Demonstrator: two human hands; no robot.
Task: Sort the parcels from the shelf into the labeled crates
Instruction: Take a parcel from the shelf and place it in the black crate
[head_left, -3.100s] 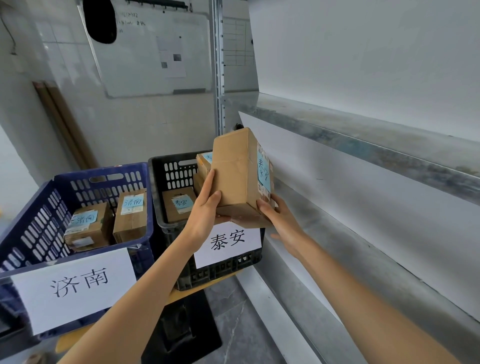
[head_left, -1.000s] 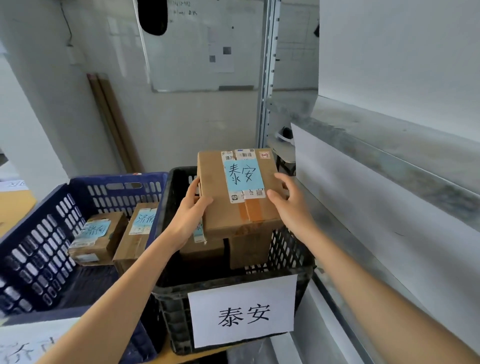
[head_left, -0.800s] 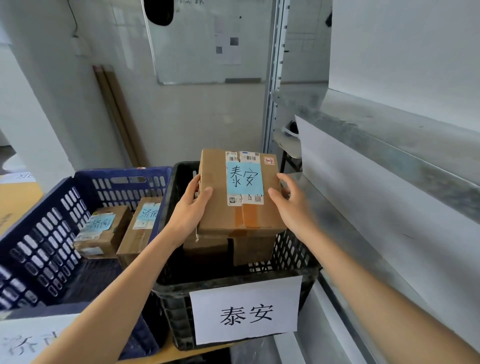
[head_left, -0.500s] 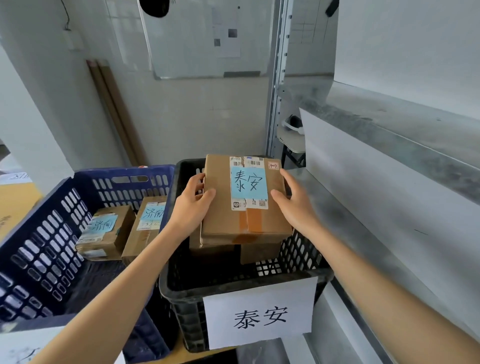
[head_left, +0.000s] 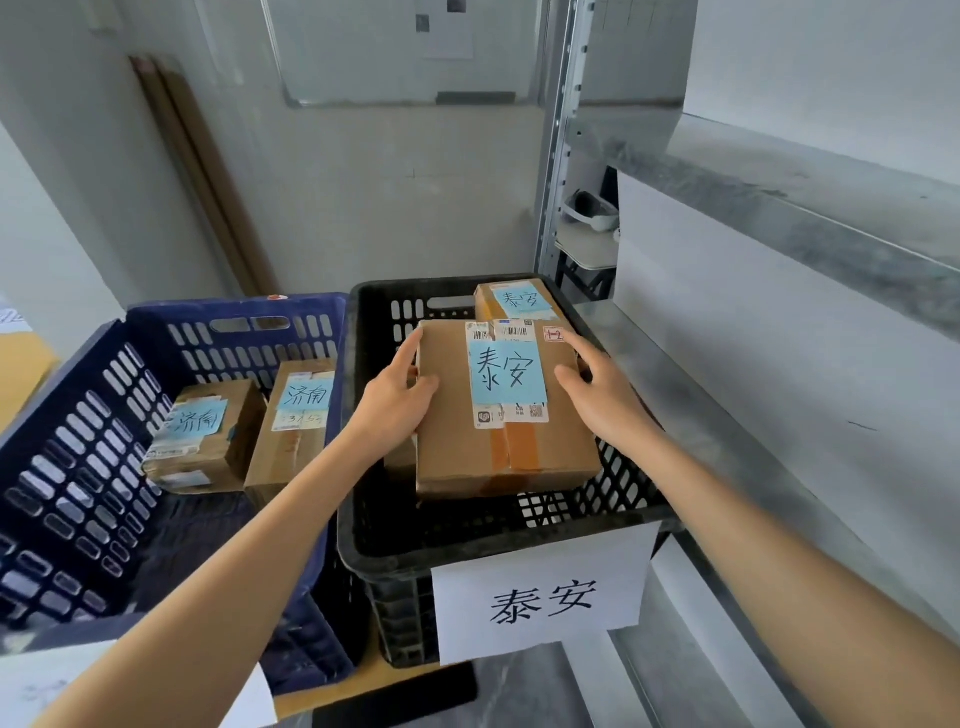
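A brown cardboard parcel (head_left: 498, 452) with a blue handwritten tag lies flat on other parcels inside the black crate (head_left: 467, 545), whose front carries a white paper label (head_left: 540, 603) with the same characters. My left hand (head_left: 395, 400) rests on the parcel's left edge, index finger straight and thumb on top. My right hand (head_left: 602, 400) touches its right edge with straight fingers. Another parcel (head_left: 519, 301) with the same tag sits behind it in the crate.
A blue crate (head_left: 67, 415) stands left of the black one and holds two tagged parcels (head_left: 202, 431) (head_left: 296, 421). The grey metal shelf (head_left: 727, 415) runs along the right, with its upright post (head_left: 556, 156) behind the crates. A whiteboard hangs on the back wall.
Both hands lowered the parcel from above the black crate onto the parcels inside it. My fingers have straightened along its sides.
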